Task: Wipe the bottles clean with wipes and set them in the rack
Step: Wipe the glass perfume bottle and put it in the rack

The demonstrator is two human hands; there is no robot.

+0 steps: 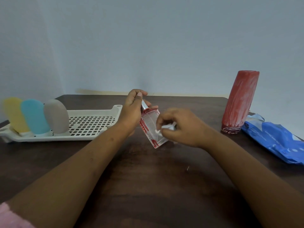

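Note:
My left hand [131, 112] grips a clear rectangular bottle [150, 127] with red trim and a silver neck, tilted above the middle of the table. My right hand [179, 127] pinches a crumpled white wipe [166, 127] against the bottle's front face. The cream perforated rack [92, 124] lies at the left. In its left end stand a yellow bottle [14, 114], a blue bottle [35, 116] and a grey bottle [56, 116], all cap down. A tall red bottle [238, 102], smeared white, stands at the right.
A blue pack of wipes [276, 142] lies at the right edge, just behind the red bottle. The dark wooden table [148, 178] stretches toward me. A pale wall rises right behind its far edge.

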